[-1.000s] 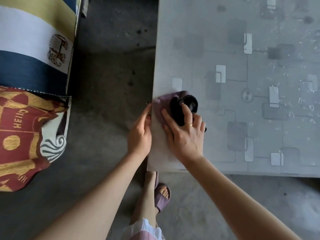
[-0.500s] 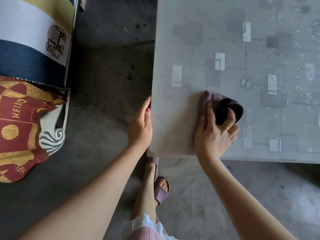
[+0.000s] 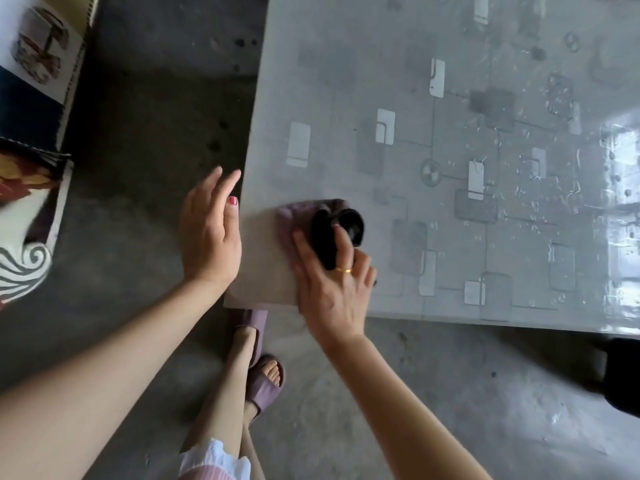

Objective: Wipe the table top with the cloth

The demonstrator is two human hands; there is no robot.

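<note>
- My feet are nearest, at 6 o'clock: a mauve slipper on the concrete floor, a white frilled hem below it.
- My right hand lies flat on the cloth, fingers spread and pressing down, not pinching; a gold ring sits on one finger.
- The cloth is bunched, mauve with a black part, on the table near its close left corner, touching the top.
- My left hand is at 9 o'clock of the cloth, just beside the table's left edge, fingers straight and loosely together, holding nothing; the thumbnail is painted red. Whether it touches the edge I cannot tell.
- The table top is grey with a pattern of squares, lines and pale rectangles; toward 2 o'clock it shines with wet streaks and droplets.
- At 9 to 10 o'clock lies a fabric in red, gold, navy and white, with a printed emblem; no writing on it can be read.
- At 4 o'clock a dark object stands on the floor, too cut off to identify.
</note>
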